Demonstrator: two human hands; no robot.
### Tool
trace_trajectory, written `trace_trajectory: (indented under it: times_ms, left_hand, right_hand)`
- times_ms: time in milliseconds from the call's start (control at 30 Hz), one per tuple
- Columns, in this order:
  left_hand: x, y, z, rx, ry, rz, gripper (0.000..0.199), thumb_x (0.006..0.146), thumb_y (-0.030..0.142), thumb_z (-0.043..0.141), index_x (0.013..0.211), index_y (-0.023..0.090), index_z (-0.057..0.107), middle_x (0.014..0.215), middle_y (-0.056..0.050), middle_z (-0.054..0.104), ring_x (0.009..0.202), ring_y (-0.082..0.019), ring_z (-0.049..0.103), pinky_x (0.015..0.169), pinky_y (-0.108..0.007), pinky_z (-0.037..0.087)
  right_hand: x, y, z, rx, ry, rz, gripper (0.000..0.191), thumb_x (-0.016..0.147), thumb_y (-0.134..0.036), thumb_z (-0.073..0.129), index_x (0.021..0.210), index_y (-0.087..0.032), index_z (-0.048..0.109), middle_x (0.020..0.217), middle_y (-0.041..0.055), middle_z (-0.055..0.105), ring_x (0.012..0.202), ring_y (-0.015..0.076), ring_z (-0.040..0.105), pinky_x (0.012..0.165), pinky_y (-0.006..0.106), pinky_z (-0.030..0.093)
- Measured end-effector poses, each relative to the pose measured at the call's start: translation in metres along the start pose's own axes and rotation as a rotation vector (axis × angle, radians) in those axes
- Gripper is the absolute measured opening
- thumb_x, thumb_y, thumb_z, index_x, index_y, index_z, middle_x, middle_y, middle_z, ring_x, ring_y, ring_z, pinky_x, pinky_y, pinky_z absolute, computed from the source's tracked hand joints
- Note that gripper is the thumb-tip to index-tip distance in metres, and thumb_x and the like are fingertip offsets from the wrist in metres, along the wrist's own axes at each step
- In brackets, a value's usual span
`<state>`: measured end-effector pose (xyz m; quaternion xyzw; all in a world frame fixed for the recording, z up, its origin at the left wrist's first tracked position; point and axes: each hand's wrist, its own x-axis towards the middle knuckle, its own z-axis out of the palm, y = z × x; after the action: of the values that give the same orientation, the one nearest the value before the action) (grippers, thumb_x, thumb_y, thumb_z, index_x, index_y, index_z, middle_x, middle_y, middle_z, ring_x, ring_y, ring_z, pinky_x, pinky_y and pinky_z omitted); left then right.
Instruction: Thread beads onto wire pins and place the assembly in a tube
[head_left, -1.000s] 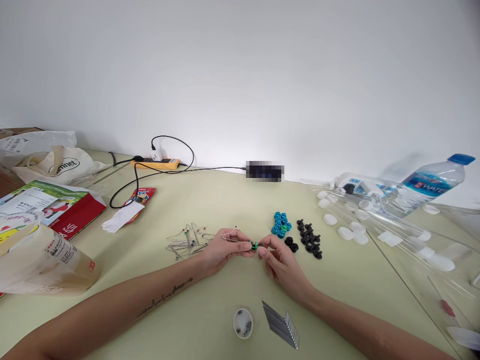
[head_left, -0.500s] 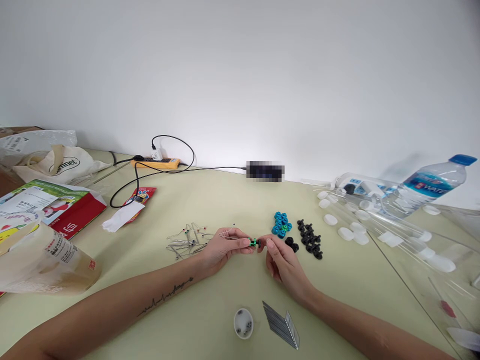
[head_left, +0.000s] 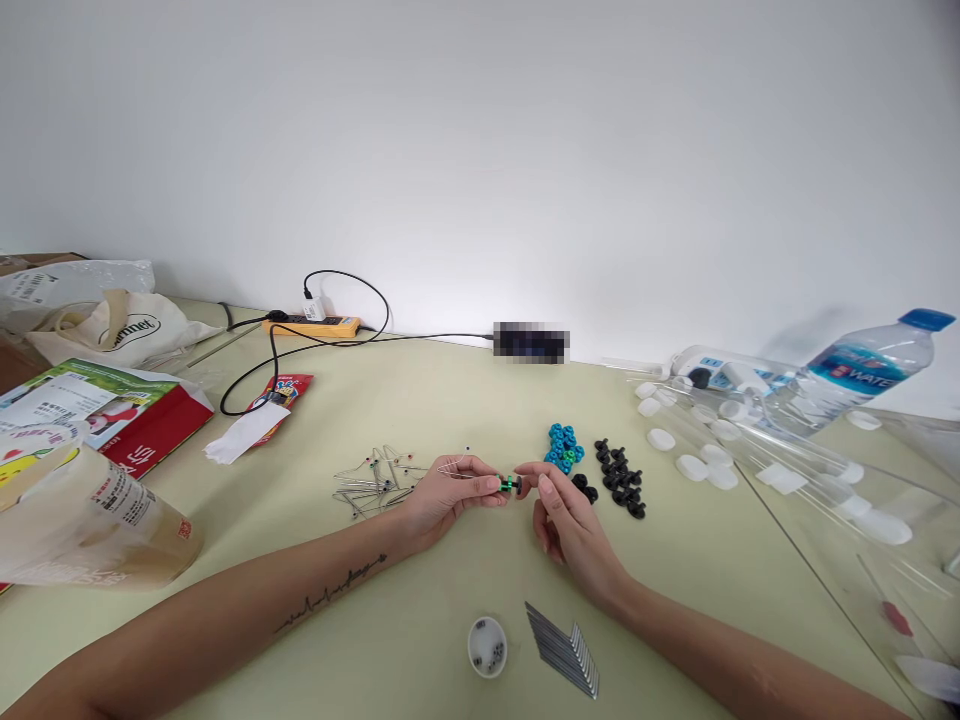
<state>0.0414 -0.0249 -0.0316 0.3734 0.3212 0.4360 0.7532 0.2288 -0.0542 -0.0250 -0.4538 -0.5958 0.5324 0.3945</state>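
Observation:
My left hand (head_left: 459, 492) pinches a small green metal part (head_left: 505, 483) between thumb and forefinger. A black round end piece (head_left: 517, 485) sits on its right side. A thin bent wire (head_left: 454, 466) rises by the left fingers, though whether it joins the green part I cannot tell. Close by on the right is my right hand (head_left: 566, 515), its forefinger bent at the black end and its thumb against that finger. The other right fingers are curled in. Anything between the right thumb and forefinger is hidden.
Bent wire pieces (head_left: 379, 480) lie left of my hands. On the right are blue parts (head_left: 559, 448) and black parts (head_left: 621, 480). A cup of small metal bits (head_left: 487, 648) and L-shaped metal rods (head_left: 562, 650) lie in front. Clear tubes and a water bottle (head_left: 862, 370) stand farther right.
My right hand has shifted slightly to the right, its thumb drawn a little away from the black end. The left hand keeps its place and its grip on the green part.

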Motion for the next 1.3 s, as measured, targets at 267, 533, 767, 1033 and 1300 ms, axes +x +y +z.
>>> trace_trajectory:
  times_ms: [267,533,767,1033,1300]
  left_hand:
    - [0.0000,0.0008,0.0006,0.010,0.008,-0.002,0.022,0.063,0.023,0.079,0.075,0.009,0.066,0.074,-0.006,0.070,0.070,-0.014,0.066,0.074,-0.027,0.051]
    - [-0.0007,0.0010,0.0009,0.007,0.010,-0.005,0.024,0.062,0.024,0.080,0.075,0.010,0.066,0.074,-0.006,0.070,0.071,-0.015,0.066,0.075,-0.027,0.051]
    - [-0.0004,0.0015,0.0011,0.012,0.013,-0.006,0.025,0.061,0.023,0.080,0.076,0.009,0.065,0.076,-0.007,0.070,0.071,-0.015,0.066,0.074,-0.027,0.051]
    - [0.0008,-0.0003,0.0003,0.023,0.021,-0.001,0.027,0.060,0.024,0.081,0.077,0.010,0.065,0.077,-0.007,0.070,0.072,-0.016,0.066,0.072,-0.027,0.052]
    - [0.0002,0.0001,-0.0002,0.019,0.009,-0.003,0.026,0.062,0.025,0.080,0.076,0.010,0.065,0.077,-0.008,0.070,0.072,-0.015,0.066,0.072,-0.026,0.052]
  right_hand:
    - [0.0005,0.0009,0.0004,-0.009,-0.004,-0.003,0.038,0.094,-0.050,0.033,0.109,-0.021,0.053,0.065,-0.0019,0.048,0.043,0.0079,0.038,0.036,0.019,0.030]
    - [-0.0006,-0.0021,0.0001,0.012,-0.022,0.014,0.037,0.093,-0.049,0.034,0.108,-0.022,0.054,0.069,-0.0012,0.050,0.044,0.0070,0.038,0.037,0.019,0.030]
    - [-0.0002,-0.0014,0.0008,0.013,0.004,0.002,0.038,0.092,-0.052,0.035,0.111,-0.023,0.051,0.083,0.0013,0.052,0.044,0.0065,0.038,0.036,0.019,0.030]
    - [0.0002,0.0006,-0.0007,-0.023,-0.018,0.015,0.038,0.094,-0.050,0.032,0.103,-0.021,0.055,0.055,-0.0046,0.041,0.042,0.0092,0.037,0.038,0.019,0.029]
    - [0.0001,-0.0004,0.0001,0.033,0.004,-0.010,0.035,0.093,-0.050,0.036,0.111,-0.023,0.050,0.079,0.0004,0.052,0.045,0.0070,0.038,0.036,0.019,0.030]
